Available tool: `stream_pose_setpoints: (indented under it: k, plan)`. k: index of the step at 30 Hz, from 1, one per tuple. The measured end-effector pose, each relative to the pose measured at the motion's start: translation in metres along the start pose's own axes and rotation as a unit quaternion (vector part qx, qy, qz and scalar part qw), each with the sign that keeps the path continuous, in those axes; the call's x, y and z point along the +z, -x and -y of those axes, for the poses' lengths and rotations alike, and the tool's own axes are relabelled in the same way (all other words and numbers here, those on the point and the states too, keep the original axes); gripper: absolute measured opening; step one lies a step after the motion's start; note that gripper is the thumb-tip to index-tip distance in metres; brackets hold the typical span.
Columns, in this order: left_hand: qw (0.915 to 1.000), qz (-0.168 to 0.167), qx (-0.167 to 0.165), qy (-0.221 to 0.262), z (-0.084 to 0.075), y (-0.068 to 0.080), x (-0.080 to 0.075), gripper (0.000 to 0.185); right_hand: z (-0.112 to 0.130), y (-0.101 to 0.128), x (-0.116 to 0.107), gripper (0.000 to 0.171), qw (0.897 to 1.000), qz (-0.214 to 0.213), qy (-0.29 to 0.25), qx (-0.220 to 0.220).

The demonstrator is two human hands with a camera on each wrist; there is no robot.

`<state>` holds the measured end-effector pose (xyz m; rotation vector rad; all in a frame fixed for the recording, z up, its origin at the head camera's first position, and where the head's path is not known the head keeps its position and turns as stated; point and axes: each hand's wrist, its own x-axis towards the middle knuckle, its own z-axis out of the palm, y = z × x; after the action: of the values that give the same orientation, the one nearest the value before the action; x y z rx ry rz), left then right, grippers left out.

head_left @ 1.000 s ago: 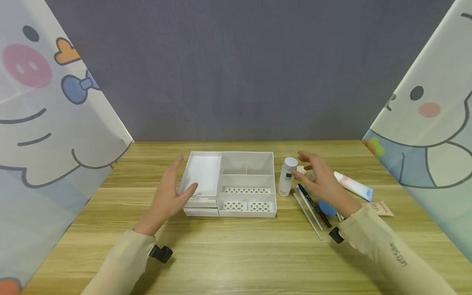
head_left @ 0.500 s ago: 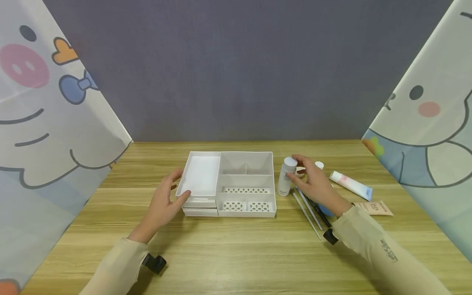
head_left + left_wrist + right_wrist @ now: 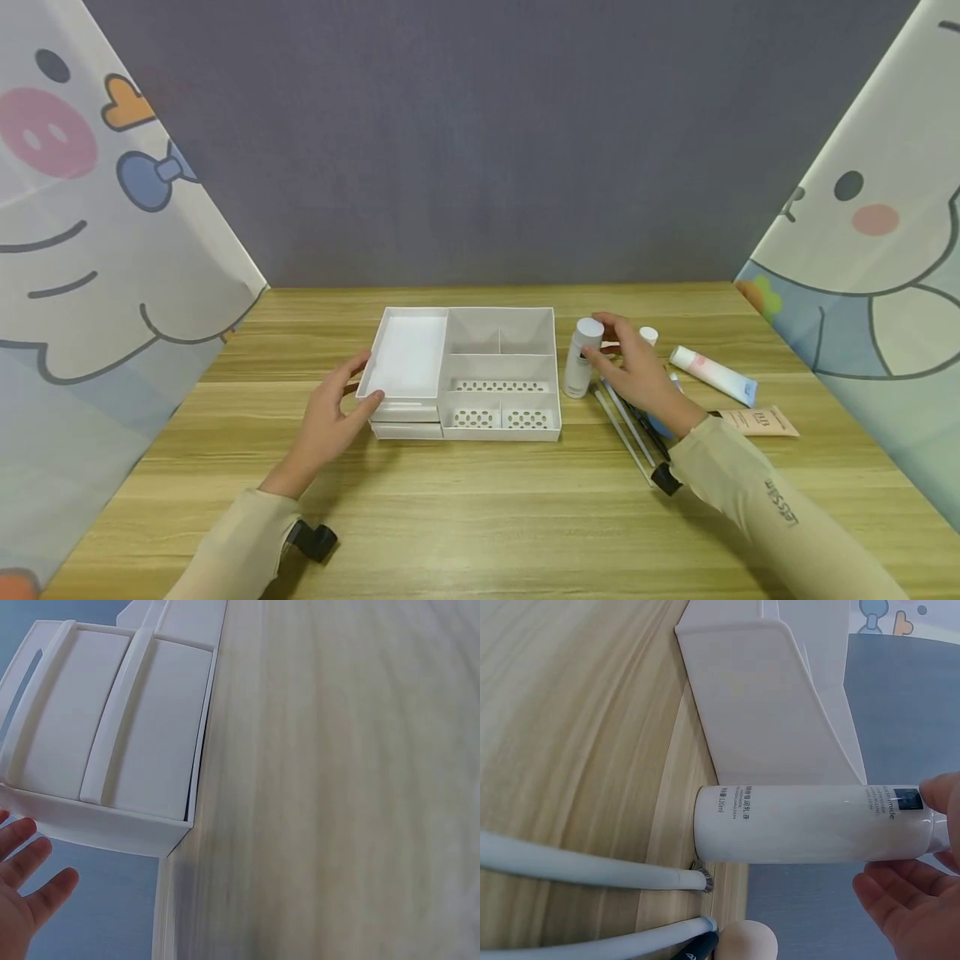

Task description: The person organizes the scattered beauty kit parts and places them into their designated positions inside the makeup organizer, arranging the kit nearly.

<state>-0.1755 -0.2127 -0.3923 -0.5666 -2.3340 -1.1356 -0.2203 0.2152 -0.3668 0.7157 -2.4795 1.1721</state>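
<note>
- right hand (image 3: 633, 371) is pinching the white bottle (image 3: 582, 358) near its cap, thumb on the near side and fingers round the back. Bottle stands upright on the table (image 3: 480, 517), just off the organizer's 3 o'clock edge
- left hand (image 3: 330, 408) sits at the white organizer (image 3: 468, 375)'s 9 o'clock corner, fingers relaxed and loosely spread, thumb touching the wall, gripping nothing
- progress, as far as I can judge: barely started. Every compartment looks bare, and the bottle doesn't look lifted yet
- left outside, all at about 3 o'clock of the organizer: the tube (image 3: 712, 377), a small white jar (image 3: 648, 336), the long brushes (image 3: 626, 425), a flat sachet (image 3: 761, 422) and something blue mostly hidden under the right wrist
- pose: both forearms come in from 6 o'clock, right wrist angled toward 11, left palm facing the organizer's side
</note>
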Motion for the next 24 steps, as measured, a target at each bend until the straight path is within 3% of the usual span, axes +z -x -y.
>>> stream_pose_setpoints:
  k: [24]
  plan:
    - [0.9999,0.007,-0.003,0.007,0.0008,0.0010,-0.0021,0.056,-0.0001,0.0000,0.0003,0.048,1.000,-0.009,-0.011,-0.009]
